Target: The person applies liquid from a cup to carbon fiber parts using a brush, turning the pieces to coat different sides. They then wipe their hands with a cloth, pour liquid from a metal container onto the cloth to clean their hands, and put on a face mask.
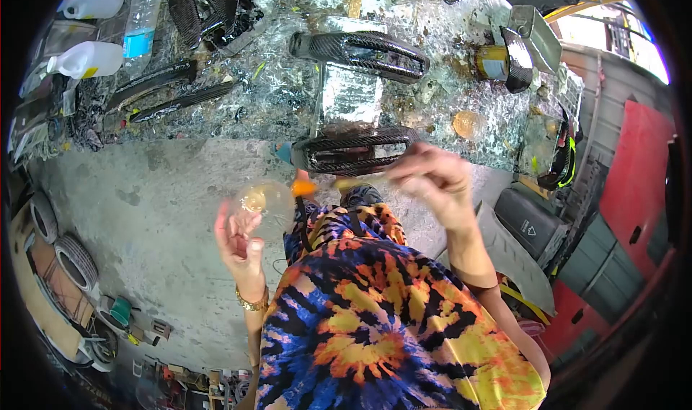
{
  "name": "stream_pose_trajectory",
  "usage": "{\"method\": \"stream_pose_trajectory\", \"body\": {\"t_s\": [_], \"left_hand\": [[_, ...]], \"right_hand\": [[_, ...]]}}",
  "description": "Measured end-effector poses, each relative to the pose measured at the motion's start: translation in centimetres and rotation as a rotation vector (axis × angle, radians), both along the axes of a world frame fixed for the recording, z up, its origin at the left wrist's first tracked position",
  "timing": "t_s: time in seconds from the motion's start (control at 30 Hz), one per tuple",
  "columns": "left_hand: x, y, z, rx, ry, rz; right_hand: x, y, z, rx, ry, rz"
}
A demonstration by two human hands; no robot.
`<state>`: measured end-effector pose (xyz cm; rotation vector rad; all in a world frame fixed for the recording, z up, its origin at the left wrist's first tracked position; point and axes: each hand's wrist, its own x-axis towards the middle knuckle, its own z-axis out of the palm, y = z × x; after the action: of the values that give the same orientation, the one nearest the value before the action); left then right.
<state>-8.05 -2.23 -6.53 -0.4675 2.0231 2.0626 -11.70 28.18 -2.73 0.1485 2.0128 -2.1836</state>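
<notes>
My left hand (241, 248) is wrapped round a clear cup (277, 210) that has a little amber liquid in its bottom. Between the fingers and thumb of my right hand (436, 178) is a slim, pale-handled brush-like tool (353, 184), blurred. Its orange end (303, 187) points toward the cup, just beyond the rim. Right above the tool, a glossy black carbon-fibre part (353, 150) with a long slot lies at the bench's front edge. A similar slotted carbon-fibre part (360, 54) sits farther back.
The stained workbench (259, 114) carries plastic jugs (90, 59), a bottle (142, 32), black strips (184, 101), a tin (493, 63) and an amber-coloured cup (468, 125). Tyres (76, 261) lie on the floor at left. A grey bin (526, 219) and red panels (634, 179) stand at right.
</notes>
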Motion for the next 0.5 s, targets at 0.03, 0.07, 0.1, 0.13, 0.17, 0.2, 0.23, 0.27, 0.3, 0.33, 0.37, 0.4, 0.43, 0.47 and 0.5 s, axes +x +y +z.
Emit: {"method": "stream_pose_trajectory", "body": {"t_s": [0.03, 0.07, 0.1, 0.13, 0.17, 0.2, 0.23, 0.27, 0.3, 0.33, 0.37, 0.4, 0.43, 0.47, 0.5], "left_hand": [[-0.4, -0.6, -0.4, 0.001, -0.002, -0.001], [-0.7, -1.4, -0.8, -0.032, 0.012, -0.001], [-1.0, -2.2, -1.4, -0.066, 0.025, -0.001], [-1.1, -3.3, -2.2, -0.125, 0.058, 0.002], [-1.2, -4.1, -2.7, -0.126, 0.055, 0.001], [-1.6, -4.4, -2.8, -0.149, 0.078, 0.031], [-2.0, -4.6, -2.9, -0.171, 0.100, 0.061], [-2.3, -4.7, -2.8, -0.172, 0.097, 0.060], [-2.7, -4.8, -2.6, -0.167, 0.094, 0.067], [-2.9, -4.8, -2.5, -0.162, 0.090, 0.075], [-2.7, -4.8, -2.6, -0.161, 0.086, 0.074], [-2.4, -4.7, -2.8, -0.159, 0.074, 0.057], [-2.2, -4.6, -2.8, -0.158, 0.062, 0.041], [-1.8, -4.3, -2.7, -0.157, 0.061, 0.043], [-1.4, -3.6, -2.5, -0.158, 0.051, 0.002]], "right_hand": [[-0.2, 1.3, -0.2, 0.025, 0.010, -0.039], [-0.3, 2.4, -0.4, 0.026, 0.006, -0.040], [-0.4, 3.4, -0.7, 0.104, -0.048, -0.086], [-0.5, 4.0, -1.0, 0.181, -0.104, -0.130], [-0.6, 4.3, -1.3, 0.179, -0.107, -0.130], [-0.6, 4.5, -1.4, 0.191, -0.119, -0.133], [-0.7, 4.8, -1.6, 0.203, -0.132, -0.136], [-0.3, 5.4, -2.0, 0.286, -0.129, -0.093], [-0.1, 5.9, -2.2, 0.287, -0.133, -0.094], [0.1, 6.4, -2.2, 0.342, -0.162, -0.085], [0.3, 6.9, -2.1, 0.398, -0.193, -0.076], [0.6, 7.5, -1.9, 0.400, -0.196, -0.076], [1.1, 8.0, -1.5, 0.401, -0.204, -0.125], [1.4, 8.1, -1.2, 0.401, -0.211, -0.174], [1.5, 7.9, -0.7, 0.401, -0.211, -0.172]]}}
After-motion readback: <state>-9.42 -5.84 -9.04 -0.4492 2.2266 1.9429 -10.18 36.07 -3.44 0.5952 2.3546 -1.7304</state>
